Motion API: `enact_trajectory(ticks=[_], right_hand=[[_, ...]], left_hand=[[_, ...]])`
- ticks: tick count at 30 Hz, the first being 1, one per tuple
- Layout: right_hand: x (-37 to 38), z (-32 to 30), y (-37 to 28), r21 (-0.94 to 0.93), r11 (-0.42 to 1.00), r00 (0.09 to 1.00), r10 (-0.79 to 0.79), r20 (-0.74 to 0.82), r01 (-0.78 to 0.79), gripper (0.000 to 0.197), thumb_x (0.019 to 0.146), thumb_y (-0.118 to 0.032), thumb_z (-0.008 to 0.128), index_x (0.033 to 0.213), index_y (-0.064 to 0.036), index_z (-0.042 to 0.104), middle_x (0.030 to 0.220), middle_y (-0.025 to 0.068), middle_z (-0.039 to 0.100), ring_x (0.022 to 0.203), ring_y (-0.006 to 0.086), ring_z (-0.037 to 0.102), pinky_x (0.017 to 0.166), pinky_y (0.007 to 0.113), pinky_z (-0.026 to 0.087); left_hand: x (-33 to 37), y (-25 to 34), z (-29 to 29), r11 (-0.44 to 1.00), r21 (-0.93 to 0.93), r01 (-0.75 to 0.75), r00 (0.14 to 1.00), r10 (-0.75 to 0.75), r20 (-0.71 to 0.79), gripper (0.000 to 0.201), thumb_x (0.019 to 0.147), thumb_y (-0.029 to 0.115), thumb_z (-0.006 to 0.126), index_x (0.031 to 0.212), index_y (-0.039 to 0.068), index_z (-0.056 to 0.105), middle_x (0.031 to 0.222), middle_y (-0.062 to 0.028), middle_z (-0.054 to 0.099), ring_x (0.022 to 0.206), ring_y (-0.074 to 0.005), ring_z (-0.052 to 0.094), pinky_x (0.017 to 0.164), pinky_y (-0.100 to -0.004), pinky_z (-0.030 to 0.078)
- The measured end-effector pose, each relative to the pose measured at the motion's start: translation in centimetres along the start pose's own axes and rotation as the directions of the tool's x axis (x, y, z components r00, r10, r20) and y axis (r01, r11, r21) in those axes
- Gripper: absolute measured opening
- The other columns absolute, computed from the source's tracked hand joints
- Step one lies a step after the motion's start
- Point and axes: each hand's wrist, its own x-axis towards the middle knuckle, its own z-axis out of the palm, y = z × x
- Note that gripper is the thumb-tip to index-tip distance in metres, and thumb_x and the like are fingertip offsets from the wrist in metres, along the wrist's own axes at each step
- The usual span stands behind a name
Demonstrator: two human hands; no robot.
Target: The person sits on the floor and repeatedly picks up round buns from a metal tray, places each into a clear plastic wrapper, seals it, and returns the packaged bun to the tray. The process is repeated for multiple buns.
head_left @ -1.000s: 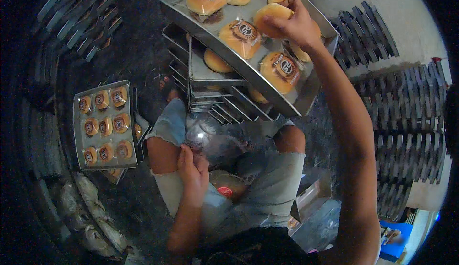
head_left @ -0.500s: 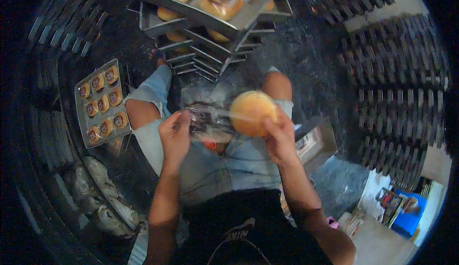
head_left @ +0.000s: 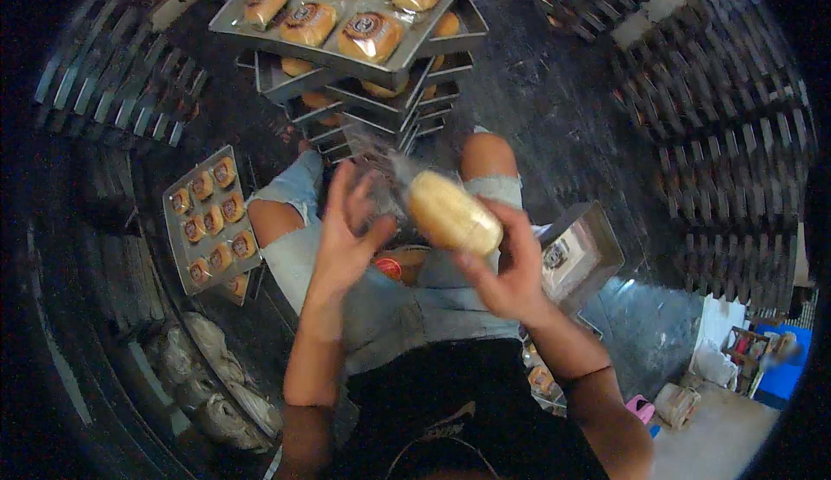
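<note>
A round golden bun (head_left: 452,210) sits tilted in my right hand (head_left: 516,272), thumb on the near side and fingers around its right edge. A clear plastic bag (head_left: 379,153) stretches from the bun toward the upper left; how far it covers the bun is hard to tell. Close by on the left, my left hand (head_left: 344,233) has its fingers spread and slightly blurred, next to the bag and apart from the bun. Ahead, a metal tray (head_left: 391,76) holds several buns, some in printed clear bags and some bare.
Under that tray, more bun trays (head_left: 325,95) are stacked crosswise. To the left lies a tray of bagged buns (head_left: 195,283). By my right knee stands a metal box (head_left: 606,259) with flat printed bags (head_left: 567,257). Tall stacks of dark trays (head_left: 727,168) line the right side.
The bun has turned from face-on to edge-on in my right hand. My left hand has let go of the bag and spread its fingers. The view has shifted, showing more of the front tray.
</note>
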Motion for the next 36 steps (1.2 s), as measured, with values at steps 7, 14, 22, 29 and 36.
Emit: enact_trajectory(ticks=[7, 14, 22, 29, 36], right_hand=[[1.1, 3.7, -1.5, -0.414, 0.727, 0.836, -0.490, 0.245, 0.547, 0.057, 0.080, -0.005, 0.074, 0.137, -0.0081, 0.066, 0.147, 0.0175, 0.060, 0.143, 0.0392, 0.051, 0.122, 0.065, 0.022], [3.3, 6.4, 1.4, -0.412, 0.756, 0.854, -0.504, 0.127, 0.508, 0.063, 0.078, 0.002, 0.071, 0.140, -0.0072, 0.064, 0.148, 0.0165, 0.059, 0.145, 0.0398, 0.047, 0.123, 0.066, 0.019], [3.6, 7.4, 4.2, -0.438, 0.748, 0.867, -0.446, 0.224, 0.498, 0.069, 0.079, 0.000, 0.069, 0.147, -0.0081, 0.057, 0.156, 0.0178, 0.051, 0.149, 0.0388, 0.042, 0.124, 0.066, 0.014], [4.5, 7.7, 4.4, -0.392, 0.811, 0.892, -0.329, 0.309, 0.435, 0.053, 0.080, -0.006, 0.072, 0.132, -0.0080, 0.067, 0.160, 0.0199, 0.045, 0.154, 0.0398, 0.032, 0.125, 0.066, 0.011], [0.3, 6.2, 3.0, -0.248, 0.947, 0.884, -0.072, 0.461, 0.207, 0.022, 0.077, -0.010, 0.085, 0.090, -0.0046, 0.069, 0.147, 0.0206, 0.057, 0.130, 0.0406, 0.056, 0.114, 0.056, 0.036]], left_hand=[[-0.6, 7.0, 6.4, 0.624, -0.770, -0.136, 0.987, 0.152, -0.051, 0.099, 0.092, 0.039, 0.071, 0.165, 0.005, 0.014, 0.168, -0.0263, 0.022, 0.157, -0.0418, 0.022, 0.124, -0.0511, 0.031], [0.5, 3.7, 4.2, 0.766, -0.643, 0.020, 0.950, 0.186, 0.251, 0.105, 0.083, 0.025, 0.077, 0.164, 0.002, 0.014, 0.167, -0.0266, 0.026, 0.156, -0.0397, 0.027, 0.127, -0.0504, 0.025], [0.5, 1.0, 1.9, 0.739, -0.673, -0.015, 0.996, 0.069, 0.054, 0.073, 0.097, 0.026, 0.061, 0.157, -0.004, 0.030, 0.155, -0.0246, 0.046, 0.144, -0.0360, 0.047, 0.120, -0.0455, 0.038], [1.2, 0.9, 1.9, 0.684, -0.724, 0.085, 0.987, -0.158, -0.033, 0.064, 0.100, 0.036, 0.054, 0.152, 0.001, 0.040, 0.142, -0.0235, 0.058, 0.132, -0.0353, 0.058, 0.114, -0.0463, 0.045], [2.7, -4.3, 1.0, 0.368, -0.906, 0.211, 0.926, -0.372, 0.064, 0.059, 0.100, 0.043, 0.051, 0.141, 0.000, 0.049, 0.140, -0.0209, 0.059, 0.134, -0.0419, 0.055, 0.112, -0.0509, 0.048]])
